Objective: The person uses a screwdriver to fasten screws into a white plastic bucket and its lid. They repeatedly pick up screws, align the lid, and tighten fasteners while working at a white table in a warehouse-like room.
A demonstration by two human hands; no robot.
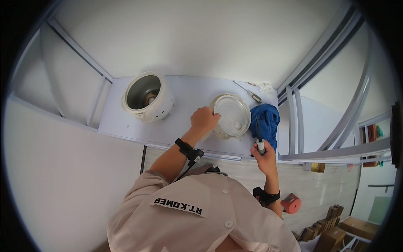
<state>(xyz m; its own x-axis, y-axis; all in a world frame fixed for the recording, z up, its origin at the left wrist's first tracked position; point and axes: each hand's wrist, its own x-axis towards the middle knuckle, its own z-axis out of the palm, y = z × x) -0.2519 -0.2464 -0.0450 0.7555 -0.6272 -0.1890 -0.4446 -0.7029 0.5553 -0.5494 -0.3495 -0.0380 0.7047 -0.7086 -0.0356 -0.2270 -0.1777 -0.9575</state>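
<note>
My left hand (204,119) is closed on the left rim of a round, whitish rice cooker lid (232,114), which lies on the white table with its shiny inner side up. My right hand (266,159) grips a screwdriver (260,145) by its grey-white handle. The dark shaft points away from me, over a crumpled blue cloth (268,119) to the right of the lid. At the left of the table stands the white rice cooker body (161,105), open at the top, its grey inside showing.
A second screwdriver (254,97) lies behind the lid, near a crumpled white tissue (264,87). Metal frame posts (297,122) rise at the table's right end. A red roll (291,203) and several cardboard boxes (329,242) are on the floor at the lower right.
</note>
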